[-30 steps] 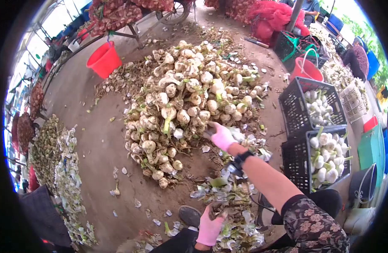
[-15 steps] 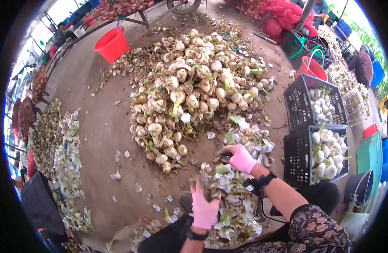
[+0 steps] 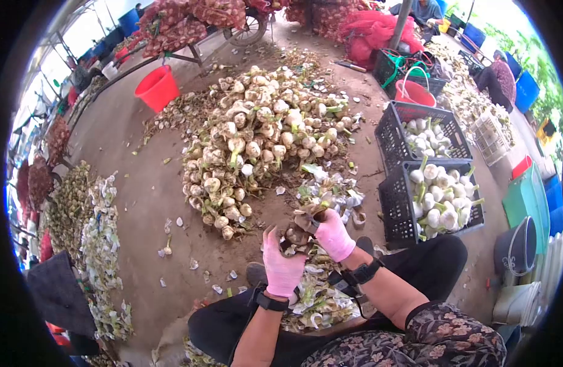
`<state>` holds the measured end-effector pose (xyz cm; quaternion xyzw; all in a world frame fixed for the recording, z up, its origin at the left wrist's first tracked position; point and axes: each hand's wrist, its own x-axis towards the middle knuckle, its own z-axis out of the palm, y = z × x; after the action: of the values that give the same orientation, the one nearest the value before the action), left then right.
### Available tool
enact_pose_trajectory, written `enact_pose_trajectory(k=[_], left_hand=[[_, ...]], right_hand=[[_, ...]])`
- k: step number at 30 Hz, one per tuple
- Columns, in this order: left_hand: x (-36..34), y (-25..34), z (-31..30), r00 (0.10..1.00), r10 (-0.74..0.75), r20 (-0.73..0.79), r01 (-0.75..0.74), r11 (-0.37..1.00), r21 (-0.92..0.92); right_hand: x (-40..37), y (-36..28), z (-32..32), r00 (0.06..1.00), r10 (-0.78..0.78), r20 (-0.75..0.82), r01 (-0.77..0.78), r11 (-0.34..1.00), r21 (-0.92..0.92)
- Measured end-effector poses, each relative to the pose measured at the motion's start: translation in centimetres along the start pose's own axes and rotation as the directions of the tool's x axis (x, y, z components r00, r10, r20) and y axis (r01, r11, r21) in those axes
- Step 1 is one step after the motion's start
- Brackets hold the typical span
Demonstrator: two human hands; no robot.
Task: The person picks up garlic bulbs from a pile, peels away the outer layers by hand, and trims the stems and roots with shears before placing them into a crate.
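My left hand [image 3: 281, 266] and right hand [image 3: 334, 235] are both clasped round one garlic bulb [image 3: 296, 234], held over the peelings [image 3: 321, 303] on the floor, just short of the big heap [image 3: 257, 131]. I judge I'm stripping it; next calls for a steady pinch on loose skin.

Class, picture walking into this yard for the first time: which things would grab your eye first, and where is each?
The big heap of garlic on the ground in the middle dominates. Just below it, the pink-gloved left hand and right hand meet on one garlic bulb. At the right stand two black crates full of clean white bulbs, and a red bucket sits upper left.
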<state>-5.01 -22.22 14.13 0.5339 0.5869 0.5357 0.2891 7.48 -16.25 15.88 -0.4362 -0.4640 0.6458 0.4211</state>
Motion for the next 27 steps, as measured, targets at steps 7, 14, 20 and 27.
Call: enact_pose_trajectory(k=[7, 14, 20, 27], left_hand=[[-0.1, 0.8, -1.3, 0.99, -0.13, 0.056, 0.14, 0.964, -0.225], [-0.4, -0.8, -2.5, 0.889, -0.392, 0.236, 0.436, 0.568, -0.698], [0.5, 1.3, -2.4, 0.797, -0.522, 0.302, 0.54, 0.396, -0.743], [0.7, 0.7, -2.8, 0.942, -0.257, 0.218, 0.309, 0.915, -0.26]], right_hand=[[-0.3, -0.4, -0.8, 0.975, -0.167, 0.147, 0.2, 0.947, -0.253], [-0.2, 0.3, -1.7, 0.98, -0.129, 0.148, 0.183, 0.876, -0.446], [-0.4, 1.7, -1.8, 0.984, -0.173, 0.05, 0.178, 0.897, -0.404], [-0.5, 1.6, -2.1, 0.949, -0.3, 0.1, 0.312, 0.835, -0.452]])
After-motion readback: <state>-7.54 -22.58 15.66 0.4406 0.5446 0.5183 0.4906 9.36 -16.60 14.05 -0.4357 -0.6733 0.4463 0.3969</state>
